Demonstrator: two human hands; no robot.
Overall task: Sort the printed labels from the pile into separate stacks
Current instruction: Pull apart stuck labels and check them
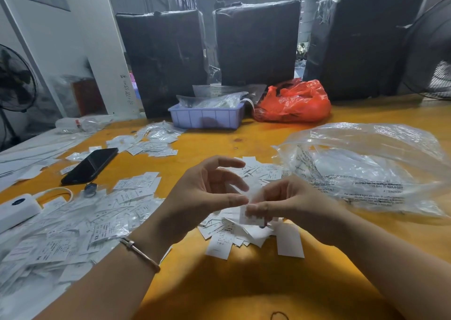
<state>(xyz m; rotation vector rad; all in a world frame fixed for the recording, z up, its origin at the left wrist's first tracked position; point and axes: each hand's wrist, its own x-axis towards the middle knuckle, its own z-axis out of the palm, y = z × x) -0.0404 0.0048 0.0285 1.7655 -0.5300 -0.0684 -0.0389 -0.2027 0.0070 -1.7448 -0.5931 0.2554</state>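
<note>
The right hand [280,202] has its grip closed in a pinch: thumb and curled fingers hold a small white printed label [251,218] by its upper edge, so the slip hangs just below the fingertips. The left hand [207,190] faces it with fingers loosely curved and spread; its thumb tip meets the right fingertips at the label, but whether it actually pinches the paper cannot be told, since motion blur hides the gap between the hands.

Directly under both hands lies the pile of labels [234,234], a loose heap of white slips overlapping at all angles on the orange tabletop [219,283], some showing size letters. These slips look thin, very light and limp; they would likely slide over one another and cling in pairs, so the best hold is probably a fingertip pinch on one free corner or edge, peeling a single slip off.

To the left a much wider spread of labels [73,227] covers the tabletop, and a smaller group [151,144] lies farther back, near a black phone [91,164]. A white power bank [17,210] sits at the left edge. To the right is a crumpled clear plastic bag [366,168]; behind are a lilac tray [207,117] and a red bag [292,102].
</note>
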